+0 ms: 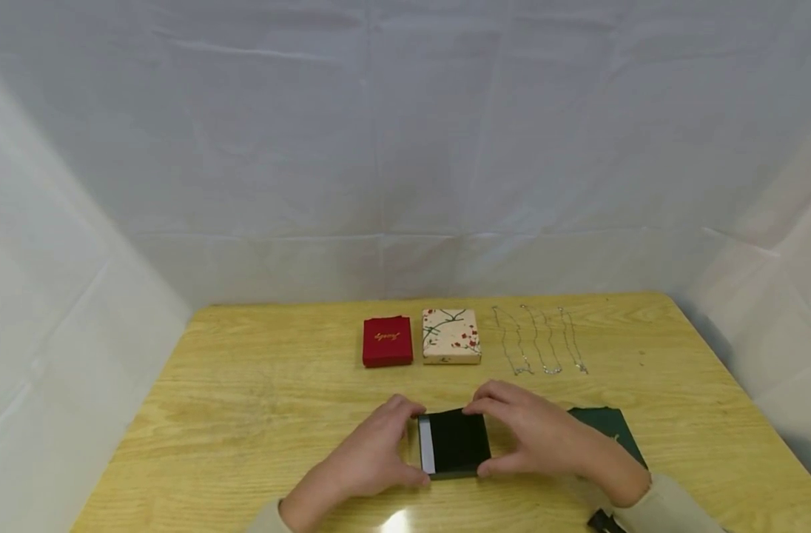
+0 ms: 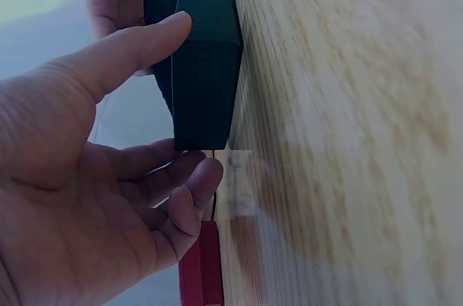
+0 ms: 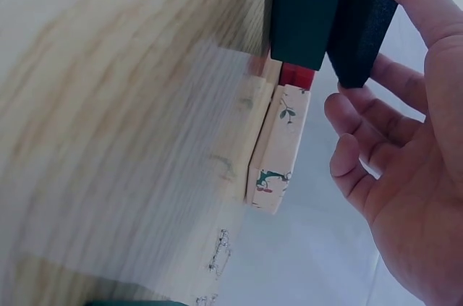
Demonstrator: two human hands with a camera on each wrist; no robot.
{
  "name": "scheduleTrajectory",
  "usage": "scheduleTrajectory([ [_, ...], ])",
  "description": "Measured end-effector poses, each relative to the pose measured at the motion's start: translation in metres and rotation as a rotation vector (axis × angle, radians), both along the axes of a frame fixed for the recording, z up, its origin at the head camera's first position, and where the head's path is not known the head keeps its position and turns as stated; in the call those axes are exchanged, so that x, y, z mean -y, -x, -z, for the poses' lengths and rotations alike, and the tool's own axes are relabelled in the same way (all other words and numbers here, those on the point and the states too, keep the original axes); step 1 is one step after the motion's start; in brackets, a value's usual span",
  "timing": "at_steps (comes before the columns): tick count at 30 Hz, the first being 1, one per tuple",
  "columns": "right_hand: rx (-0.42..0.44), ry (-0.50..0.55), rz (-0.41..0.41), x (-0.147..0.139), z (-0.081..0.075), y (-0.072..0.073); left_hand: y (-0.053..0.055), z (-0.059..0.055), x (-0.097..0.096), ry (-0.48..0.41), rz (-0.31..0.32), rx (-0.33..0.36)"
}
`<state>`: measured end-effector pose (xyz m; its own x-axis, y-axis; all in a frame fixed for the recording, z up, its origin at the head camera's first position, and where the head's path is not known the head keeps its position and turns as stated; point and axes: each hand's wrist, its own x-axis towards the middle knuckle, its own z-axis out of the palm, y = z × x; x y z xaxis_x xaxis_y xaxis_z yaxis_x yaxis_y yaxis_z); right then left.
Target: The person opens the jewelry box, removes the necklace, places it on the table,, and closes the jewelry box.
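Observation:
A small dark green box stands on the table between both hands, its black foam insert tilted up out of it on the right side. Along the left of the insert, a pale strip of the box's inside shows in the head view. My left hand holds the box, thumb on the near side and fingertips at the far side. With thumb and fingers, my right hand pinches the raised insert at its near and far edges. A dark green lid lies partly hidden behind the right forearm.
Farther back on the wooden table sit a red box and a cream floral box. Three silver chain necklaces lie to their right. A black object shows by the right sleeve. White cloth hangs around the table.

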<state>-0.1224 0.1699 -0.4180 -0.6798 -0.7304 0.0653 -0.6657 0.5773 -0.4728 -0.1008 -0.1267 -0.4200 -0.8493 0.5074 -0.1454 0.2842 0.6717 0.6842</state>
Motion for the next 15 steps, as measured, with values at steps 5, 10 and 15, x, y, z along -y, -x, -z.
scheduleTrajectory([
  [5,0.001,-0.02,-0.012,0.004,0.003,0.001,0.0,0.0,0.0,-0.002,-0.001,-0.003],
  [10,-0.013,-0.032,-0.025,0.008,0.006,0.003,-0.001,0.0,0.0,-0.013,0.005,-0.015],
  [15,-0.011,-0.04,-0.029,0.012,0.009,0.003,-0.001,-0.001,-0.001,-0.012,0.003,-0.005],
])
